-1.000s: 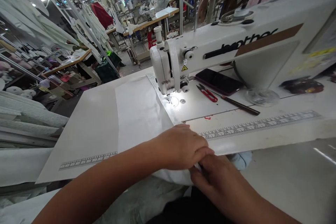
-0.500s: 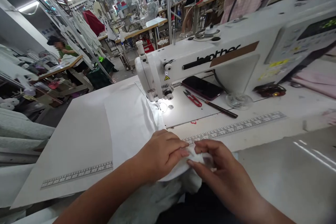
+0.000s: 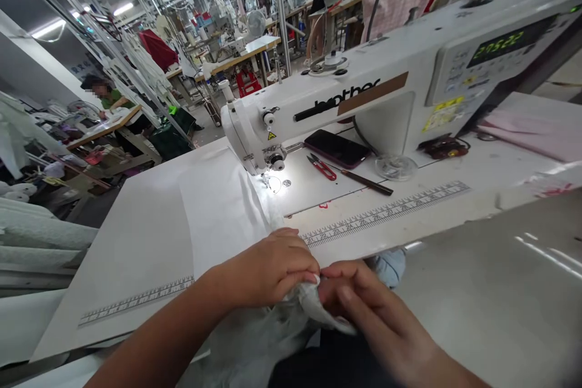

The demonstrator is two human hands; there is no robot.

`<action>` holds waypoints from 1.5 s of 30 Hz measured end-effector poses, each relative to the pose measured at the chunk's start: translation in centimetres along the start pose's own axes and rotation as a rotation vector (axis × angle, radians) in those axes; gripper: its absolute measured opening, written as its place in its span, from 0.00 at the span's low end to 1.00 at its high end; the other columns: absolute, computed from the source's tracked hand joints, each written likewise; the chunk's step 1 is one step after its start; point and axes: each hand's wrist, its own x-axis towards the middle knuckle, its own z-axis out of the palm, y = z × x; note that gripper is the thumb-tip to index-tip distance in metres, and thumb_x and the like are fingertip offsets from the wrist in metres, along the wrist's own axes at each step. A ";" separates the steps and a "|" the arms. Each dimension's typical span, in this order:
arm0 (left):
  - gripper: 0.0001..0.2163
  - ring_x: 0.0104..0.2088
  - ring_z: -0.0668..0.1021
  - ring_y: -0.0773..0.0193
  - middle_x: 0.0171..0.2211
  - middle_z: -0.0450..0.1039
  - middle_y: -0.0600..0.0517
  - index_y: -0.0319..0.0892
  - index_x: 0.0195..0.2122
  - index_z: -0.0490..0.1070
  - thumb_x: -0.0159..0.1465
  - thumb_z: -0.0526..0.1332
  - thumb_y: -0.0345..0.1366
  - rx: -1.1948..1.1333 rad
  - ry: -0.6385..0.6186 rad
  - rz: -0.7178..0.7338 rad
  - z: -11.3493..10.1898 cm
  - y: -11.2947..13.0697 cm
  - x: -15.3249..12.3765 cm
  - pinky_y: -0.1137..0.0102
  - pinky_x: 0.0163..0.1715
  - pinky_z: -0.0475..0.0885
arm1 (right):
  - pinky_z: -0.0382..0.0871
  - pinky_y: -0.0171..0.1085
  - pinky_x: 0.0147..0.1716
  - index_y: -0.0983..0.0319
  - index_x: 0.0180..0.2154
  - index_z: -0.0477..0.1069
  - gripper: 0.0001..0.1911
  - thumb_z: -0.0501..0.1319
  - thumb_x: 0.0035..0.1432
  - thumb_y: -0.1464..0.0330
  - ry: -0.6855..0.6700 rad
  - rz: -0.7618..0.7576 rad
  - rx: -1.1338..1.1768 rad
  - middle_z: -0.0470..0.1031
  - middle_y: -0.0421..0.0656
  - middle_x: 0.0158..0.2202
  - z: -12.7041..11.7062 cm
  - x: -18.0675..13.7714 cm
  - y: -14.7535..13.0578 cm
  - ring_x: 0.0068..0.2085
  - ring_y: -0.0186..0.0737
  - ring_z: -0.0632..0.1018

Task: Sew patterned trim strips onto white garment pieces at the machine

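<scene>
Grip clamped on crumpled white fabric [image 3: 313,306], left hand [image 3: 268,273], right hand [image 3: 373,309] together, edge apparently folded

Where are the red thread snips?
In the head view, the red thread snips lie on the sewing table, right of the needle, just below the phone.

Two hands: one left hand [image 3: 268,270], one right hand [image 3: 377,315] — one white cloth [image 3: 313,309] between them. Tabletop: one sewing machine [image 3: 318,103], one phone [image 3: 336,148], one pair of red snips [image 3: 322,167], two printed rulers [image 3: 386,212] — one co-worker [image 3: 107,97] far off.
</scene>
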 end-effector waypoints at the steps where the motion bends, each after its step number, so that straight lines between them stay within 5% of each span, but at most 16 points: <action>1: 0.11 0.36 0.73 0.65 0.30 0.73 0.51 0.39 0.34 0.72 0.70 0.51 0.31 -0.015 -0.003 0.000 0.1 0.0 -0.1 0.65 0.55 0.64 | 0.75 0.36 0.37 0.55 0.47 0.65 0.11 0.48 0.71 0.61 -0.037 0.000 -0.022 0.75 0.41 0.37 -0.4 0.4 -0.4 0.37 0.36 0.78; 4: 0.10 0.37 0.75 0.65 0.31 0.74 0.50 0.39 0.34 0.71 0.70 0.52 0.30 -0.056 0.017 -0.015 0.5 -0.2 -0.5 0.63 0.58 0.62 | 0.73 0.35 0.34 0.57 0.41 0.70 0.10 0.50 0.70 0.67 -0.080 -0.204 -0.445 0.75 0.40 0.33 -1.8 1.9 -1.1 0.34 0.35 0.77; 7: 0.05 0.37 0.76 0.65 0.32 0.74 0.51 0.40 0.36 0.68 0.68 0.54 0.31 -0.151 0.079 -0.109 1.0 -0.6 -1.0 0.62 0.54 0.67 | 0.73 0.36 0.38 0.56 0.51 0.69 0.15 0.51 0.67 0.74 -0.172 -0.590 -0.871 0.76 0.43 0.41 -3.1 3.3 -1.6 0.41 0.37 0.77; 11: 0.09 0.35 0.77 0.65 0.36 0.73 0.52 0.43 0.43 0.58 0.64 0.57 0.28 -0.419 0.151 -0.273 1.7 -1.3 -1.6 0.63 0.45 0.72 | 0.74 0.36 0.42 0.60 0.62 0.59 0.22 0.49 0.69 0.75 -0.344 -0.820 -0.993 0.75 0.48 0.49 -3.6 4.4 -3.1 0.48 0.38 0.76; 17: 0.12 0.36 0.80 0.67 0.32 0.75 0.56 0.45 0.39 0.56 0.63 0.62 0.29 -0.632 0.268 -0.197 3.2 -2.3 -1.6 0.53 0.58 0.64 | 0.76 0.39 0.34 0.65 0.47 0.73 0.16 0.49 0.67 0.77 -0.339 -1.027 -1.187 0.79 0.46 0.40 -3.3 5.1 -4.9 0.41 0.41 0.78; 20: 0.15 0.53 0.75 0.60 0.43 0.77 0.48 0.45 0.44 0.59 0.63 0.65 0.34 -0.470 0.490 -0.174 4.2 -3.1 -1.6 0.51 0.63 0.59 | 0.76 0.41 0.41 0.63 0.47 0.74 0.19 0.45 0.69 0.75 -0.366 -1.069 -1.216 0.80 0.44 0.42 -3.6 5.2 -5.0 0.45 0.41 0.77; 22: 0.21 0.66 0.60 0.52 0.59 0.66 0.39 0.44 0.54 0.58 0.64 0.64 0.40 -0.178 0.592 -0.287 4.5 -4.3 -2.3 0.46 0.64 0.55 | 0.74 0.42 0.49 0.62 0.47 0.75 0.23 0.42 0.70 0.74 -0.396 -1.056 -1.222 0.80 0.43 0.44 -3.9 5.2 -4.7 0.49 0.40 0.76; 25: 0.28 0.70 0.47 0.44 0.68 0.48 0.35 0.40 0.64 0.51 0.68 0.55 0.47 0.230 0.449 -0.584 3.6 -7.0 -5.3 0.36 0.63 0.43 | 0.71 0.42 0.53 0.62 0.46 0.75 0.22 0.43 0.70 0.73 -0.372 -1.010 -1.215 0.79 0.42 0.47 -4.0 4.7 -3.3 0.51 0.41 0.76; 29: 0.26 0.70 0.50 0.49 0.69 0.47 0.42 0.44 0.68 0.50 0.71 0.48 0.48 0.424 0.128 -0.755 -0.6 -11.5 -11.2 0.41 0.65 0.41 | 0.70 0.41 0.54 0.61 0.44 0.76 0.22 0.43 0.70 0.74 -0.318 -0.933 -1.170 0.80 0.40 0.45 -2.8 4.2 -0.7 0.49 0.39 0.77; 32: 0.24 0.69 0.52 0.48 0.69 0.50 0.43 0.43 0.67 0.53 0.71 0.46 0.44 0.511 0.205 -0.968 -3.4 -13.5 -13.6 0.40 0.64 0.44 | 0.69 0.42 0.56 0.62 0.45 0.75 0.17 0.47 0.68 0.74 -0.325 -0.930 -1.144 0.80 0.42 0.45 -1.3 4.2 0.5 0.49 0.40 0.76; 35: 0.21 0.67 0.58 0.43 0.66 0.56 0.37 0.36 0.62 0.61 0.70 0.47 0.38 0.595 0.359 -1.173 -3.2 -13.1 -11.4 0.36 0.62 0.47 | 0.68 0.41 0.56 0.63 0.45 0.75 0.13 0.52 0.67 0.73 -0.308 -0.920 -1.143 0.80 0.43 0.44 -0.5 4.1 0.6 0.48 0.40 0.77; 37: 0.19 0.66 0.62 0.49 0.65 0.59 0.38 0.35 0.59 0.64 0.70 0.47 0.35 0.577 0.388 -1.112 -1.6 -11.6 -8.0 0.46 0.64 0.53 | 0.69 0.41 0.56 0.62 0.44 0.75 0.14 0.51 0.67 0.73 -0.298 -0.910 -1.162 0.80 0.42 0.44 -0.6 4.0 0.1 0.47 0.40 0.77; 39: 0.17 0.63 0.66 0.58 0.62 0.64 0.41 0.37 0.56 0.66 0.70 0.49 0.36 0.468 0.392 -0.866 0.3 -9.8 -4.2 0.57 0.65 0.59 | 0.69 0.42 0.55 0.62 0.44 0.76 0.17 0.48 0.69 0.74 -0.303 -0.914 -1.194 0.80 0.42 0.44 -0.9 3.9 -0.8 0.47 0.41 0.78; 42: 0.15 0.63 0.66 0.55 0.59 0.68 0.40 0.36 0.52 0.66 0.70 0.52 0.39 0.381 0.434 -0.518 2.3 -8.1 -0.4 0.51 0.64 0.59 | 0.70 0.42 0.54 0.62 0.43 0.76 0.23 0.42 0.70 0.75 -0.353 -0.914 -1.247 0.80 0.42 0.44 -1.1 3.9 -2.2 0.47 0.42 0.78; 45: 0.12 0.62 0.66 0.51 0.58 0.67 0.38 0.37 0.49 0.65 0.69 0.55 0.39 0.398 0.423 -0.399 2.8 -8.4 0.0 0.45 0.62 0.59 | 0.70 0.41 0.53 0.62 0.42 0.76 0.25 0.40 0.69 0.77 -0.361 -0.898 -1.260 0.80 0.42 0.42 -1.0 4.2 -2.8 0.45 0.41 0.79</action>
